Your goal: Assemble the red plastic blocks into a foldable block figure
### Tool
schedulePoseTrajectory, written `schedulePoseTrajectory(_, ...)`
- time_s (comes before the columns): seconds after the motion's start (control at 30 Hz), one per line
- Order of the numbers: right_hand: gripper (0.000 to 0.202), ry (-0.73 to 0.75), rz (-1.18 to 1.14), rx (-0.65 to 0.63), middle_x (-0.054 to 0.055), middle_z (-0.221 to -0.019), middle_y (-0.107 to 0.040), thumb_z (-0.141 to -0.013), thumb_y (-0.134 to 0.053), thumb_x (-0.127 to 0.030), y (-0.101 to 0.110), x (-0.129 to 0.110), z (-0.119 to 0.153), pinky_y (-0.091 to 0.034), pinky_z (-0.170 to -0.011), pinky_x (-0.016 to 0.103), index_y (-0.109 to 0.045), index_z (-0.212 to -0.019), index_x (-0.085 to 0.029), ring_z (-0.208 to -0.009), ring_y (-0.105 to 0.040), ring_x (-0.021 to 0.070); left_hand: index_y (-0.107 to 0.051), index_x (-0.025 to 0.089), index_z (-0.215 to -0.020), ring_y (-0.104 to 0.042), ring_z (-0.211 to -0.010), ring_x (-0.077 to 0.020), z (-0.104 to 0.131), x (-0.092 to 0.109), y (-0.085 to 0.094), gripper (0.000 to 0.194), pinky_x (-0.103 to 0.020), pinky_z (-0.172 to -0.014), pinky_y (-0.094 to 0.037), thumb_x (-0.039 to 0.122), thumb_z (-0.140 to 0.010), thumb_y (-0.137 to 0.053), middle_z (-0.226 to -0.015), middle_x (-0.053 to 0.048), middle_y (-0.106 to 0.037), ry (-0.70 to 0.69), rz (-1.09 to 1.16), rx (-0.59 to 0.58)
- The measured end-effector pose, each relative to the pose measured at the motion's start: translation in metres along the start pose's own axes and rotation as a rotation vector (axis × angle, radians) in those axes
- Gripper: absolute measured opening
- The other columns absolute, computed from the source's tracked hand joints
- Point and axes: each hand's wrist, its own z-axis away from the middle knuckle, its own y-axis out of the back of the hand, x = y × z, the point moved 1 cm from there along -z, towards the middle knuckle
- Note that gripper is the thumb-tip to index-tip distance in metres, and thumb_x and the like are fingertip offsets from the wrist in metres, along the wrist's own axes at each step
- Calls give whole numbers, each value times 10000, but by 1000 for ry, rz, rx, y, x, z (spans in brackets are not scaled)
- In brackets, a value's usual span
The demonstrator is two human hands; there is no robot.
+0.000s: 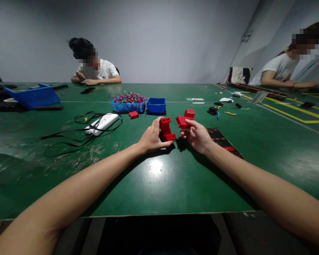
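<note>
My left hand [151, 139] grips a red plastic bracket-shaped part [167, 129] just above the green table [159, 177]. My right hand [198, 135] holds a second red plastic part [185, 119] a little to the right, the two pieces a small gap apart. Another small red part [133, 114] lies on the table in front of a blue bin [128, 105] full of coloured wires. Beside that bin stands a smaller blue bin [156, 105].
A white device [102, 123] with black cables lies at the left. A dark phone-like timer [223, 141] lies under my right wrist. A large blue tray [33, 95] sits far left. One person sits across the table, another at the right.
</note>
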Motion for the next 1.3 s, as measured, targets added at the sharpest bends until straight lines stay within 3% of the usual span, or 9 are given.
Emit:
schedulePoseTrajectory(0.23,103,78,10,-91,-36,-633,-635,-744,-700,-230,3,3,-2,-424,-452,191,-626,-803,-191,-529,-582,97,-217,169,-1401,-504,-1263,-362,0,-1,0,965,-529,-1026,-452,483,-662,-753,-1374,-213,-435,7,-10,-4)
schedulePoseTrajectory(0.63,104,-58,-72,-1,13,-576,-648,-842,-570,-194,-2,-3,1,-492,-466,170,-625,-768,-146,-493,-591,93,-223,155,-1399,-506,-1257,-364,0,-1,-1,962,-536,-1021,-450,485,-665,-751,-1373,-223,-436,3,-10,2)
schedulePoseTrajectory(0.87,45,5,-76,-69,12,-585,-651,-799,-589,-157,-1,-1,1,-483,-442,178,-632,-802,-146,-464,-571,95,-220,150,-1395,-513,-1250,-361,0,-3,-1,965,-522,-1014,-463,491,-665,-752,-1364,-222,-444,-10,-15,3)
schedulePoseTrajectory(1.03,137,-8,-54,-72,4,-559,-634,-838,-635,-260,-1,0,0,-489,-455,166,-636,-769,-142,-440,-550,76,-226,169,-1398,-515,-1247,-362,0,-1,-1,962,-535,-1011,-461,491,-662,-755,-1362,-212,-447,-5,-11,7)
schedulePoseTrajectory(1.17,299,63,9,-86,-12,-565,-618,-745,-759,-428,0,2,-3,-472,-450,172,-644,-767,-153,-459,-546,76,-229,151,-1396,-505,-1257,-363,0,-1,0,961,-530,-1023,-453,482,-663,-755,-1363,-217,-445,-6,-13,8)
schedulePoseTrajectory(1.3,432,157,100,-73,-27,-579,-594,-670,-766,-582,3,6,-5,-443,-450,198,-623,-729,-178,-466,-519,79,-215,136,-1401,-495,-1267,-369,1,-2,-1,979,-532,-1023,-452,494,-663,-750,-1373,-227,-431,3,-26,1)
